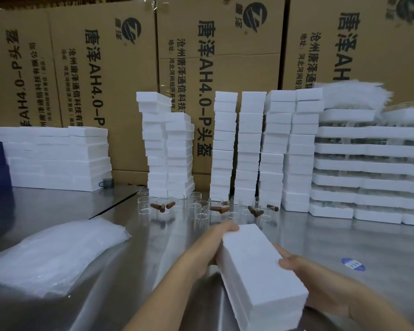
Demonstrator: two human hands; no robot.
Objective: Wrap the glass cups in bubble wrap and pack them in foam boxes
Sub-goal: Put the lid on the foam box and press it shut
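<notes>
White expanded foam: a closed foam box (261, 271), with the seam between lid and base visible along its long side. The contents are hidden, so I cannot say whether a wrapped cup is inside. Head view, the only one: the box is held above the near part of the steel table (344, 235), its far end pointing toward the glassware. Left hand (216, 240) grips the far left corner, fingers curled over the edge. Right hand (296, 263) grips the right long side, thumb pressed on the top face, other fingers hidden beneath. Loose glass cups (202, 207) stand in a cluster at mid-table, just in front of the foam box stacks (225, 144), with brown stoppers (163, 207) lying among them. Bubble wrap pile (53, 254) lies to the left, well apart from the hands. Cardboard cartons (101, 80) form the back wall. Handling judgement: the foam should be very light, stiff but crumbly, and likely to dent under fingertip pressure. Best held across the broad faces or by both long sides, lid and base pinched together so the halves do not part. The cups look thin-walled, clear, slick and fragile. I would take each round the body, not by the lip, and set it on the wrap before rolling. Risk: knocking neighbouring cups when reaching into the cluster.
</notes>
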